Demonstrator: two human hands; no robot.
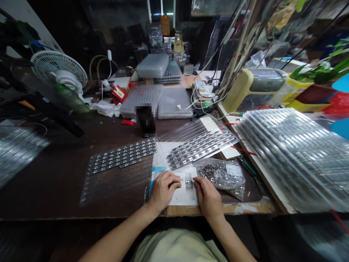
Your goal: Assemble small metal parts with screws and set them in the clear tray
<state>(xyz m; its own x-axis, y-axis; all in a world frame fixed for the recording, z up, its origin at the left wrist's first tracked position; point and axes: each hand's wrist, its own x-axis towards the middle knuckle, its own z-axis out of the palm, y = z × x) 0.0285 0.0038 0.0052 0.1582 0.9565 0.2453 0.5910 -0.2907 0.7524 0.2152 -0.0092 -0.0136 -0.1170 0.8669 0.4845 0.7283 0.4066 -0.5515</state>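
Observation:
My left hand (163, 189) rests curled on a white sheet (183, 194) at the table's front edge, its fingers pinched toward a small metal part (188, 179). My right hand (207, 194) lies just right of that part, fingers bent and pressed on the sheet. Whether either hand holds anything is too small to tell. A clear bag of small metal pieces (223, 175) sits right of my right hand. A clear tray with rows of metal parts (200, 145) lies just beyond the hands. Another tray with filled rows (122, 156) lies to the left.
A tall stack of clear trays (294, 156) fills the right side. A white desk fan (58, 72) stands at the back left. More tray stacks (152, 65), cables, a power strip (204, 91) and a yellow-grey machine (253, 89) crowd the back. Potted plants (319, 78) stand far right.

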